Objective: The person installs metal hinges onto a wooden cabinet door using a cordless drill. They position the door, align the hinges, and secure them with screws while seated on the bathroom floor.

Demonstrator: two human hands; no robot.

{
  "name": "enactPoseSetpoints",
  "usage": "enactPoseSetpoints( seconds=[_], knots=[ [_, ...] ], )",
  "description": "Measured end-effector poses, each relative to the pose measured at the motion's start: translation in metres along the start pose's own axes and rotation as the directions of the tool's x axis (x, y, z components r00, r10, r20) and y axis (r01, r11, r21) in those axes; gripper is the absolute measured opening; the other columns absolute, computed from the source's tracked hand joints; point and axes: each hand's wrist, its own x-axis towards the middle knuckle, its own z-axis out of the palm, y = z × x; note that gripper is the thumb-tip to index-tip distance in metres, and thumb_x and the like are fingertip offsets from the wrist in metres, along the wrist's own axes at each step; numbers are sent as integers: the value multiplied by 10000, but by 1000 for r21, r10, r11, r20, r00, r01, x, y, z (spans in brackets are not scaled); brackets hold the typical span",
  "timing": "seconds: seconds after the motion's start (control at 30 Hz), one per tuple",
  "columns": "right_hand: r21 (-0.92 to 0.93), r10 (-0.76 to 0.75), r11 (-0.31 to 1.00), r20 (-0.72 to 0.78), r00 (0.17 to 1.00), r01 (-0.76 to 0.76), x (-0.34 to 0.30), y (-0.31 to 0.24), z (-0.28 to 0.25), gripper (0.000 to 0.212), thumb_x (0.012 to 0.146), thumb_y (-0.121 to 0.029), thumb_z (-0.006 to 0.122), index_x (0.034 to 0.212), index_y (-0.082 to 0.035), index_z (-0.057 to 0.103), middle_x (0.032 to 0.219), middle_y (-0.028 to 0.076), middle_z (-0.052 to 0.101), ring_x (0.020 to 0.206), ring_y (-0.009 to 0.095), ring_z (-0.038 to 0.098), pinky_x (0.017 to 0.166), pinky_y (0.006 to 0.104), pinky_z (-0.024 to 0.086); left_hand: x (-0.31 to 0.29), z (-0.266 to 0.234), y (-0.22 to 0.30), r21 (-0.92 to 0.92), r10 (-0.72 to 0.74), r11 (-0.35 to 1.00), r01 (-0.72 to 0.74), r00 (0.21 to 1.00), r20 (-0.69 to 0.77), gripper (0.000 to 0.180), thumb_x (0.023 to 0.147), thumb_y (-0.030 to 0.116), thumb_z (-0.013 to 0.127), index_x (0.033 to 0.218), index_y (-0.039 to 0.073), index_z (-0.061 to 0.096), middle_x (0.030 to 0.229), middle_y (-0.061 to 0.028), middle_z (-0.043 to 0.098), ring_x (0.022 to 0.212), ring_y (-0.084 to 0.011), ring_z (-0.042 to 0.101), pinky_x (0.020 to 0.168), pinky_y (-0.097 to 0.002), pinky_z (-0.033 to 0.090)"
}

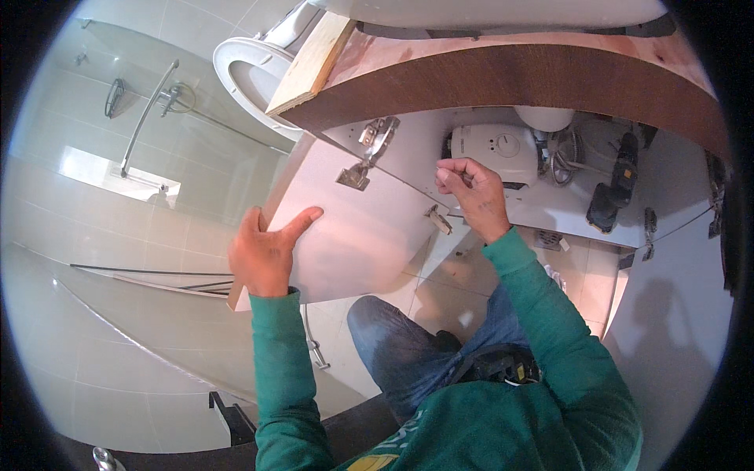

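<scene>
My left hand [265,253] grips the outer edge of a white cabinet door [353,255], with the thumb on its inner face and the fingers behind the edge. The door stands open, with one metal hinge [367,157] near its top and another hinge [440,220] further along the same side. My right hand [479,200] is raised at the cabinet opening, beside the second hinge. Its fingers are curled together in a pinch; whatever they hold, if anything, is too small to make out. Behind that hand, inside the cabinet, is a white water heater [506,153] with a dial.
A cordless drill [616,188] lies on the cabinet floor at right. The second door [667,337] stands open there. A curved brown panel [510,82] spans the top, under a white basin [503,12]. A toilet [228,67] and shower glass [188,157] are at left; a floor drain [547,239] lies below.
</scene>
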Motion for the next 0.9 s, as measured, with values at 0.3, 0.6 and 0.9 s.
enactPoseSetpoints(
  seconds=[0.3,0.6,0.9],
  knots=[
    [-123,-63,991,-30,998,58,-9,2,15,232,1003,-216,743,1132,-24,749,944,20,737,834,102,663,781,281,558,3,-1,2,-102,-3,995,6,1000,29,846,572,711,952,641,38,445,562,-118,485,554,-296,420,557,-462,431],
    [-51,-138,989,-8,990,137,20,-32,19,220,975,-203,755,1100,-23,775,976,58,773,883,121,682,821,309,559,0,-1,3,-143,-54,988,62,997,60,824,592,683,958,634,31,457,557,-92,482,545,-279,453,561,-440,431],
    [-86,-155,983,84,984,162,50,-31,39,253,931,-245,792,1095,-53,787,1010,94,795,898,152,716,838,320,562,6,-2,7,-98,-27,994,36,995,95,800,615,666,957,626,27,475,551,-89,502,514,-270,462,544,-435,450]
  ],
)
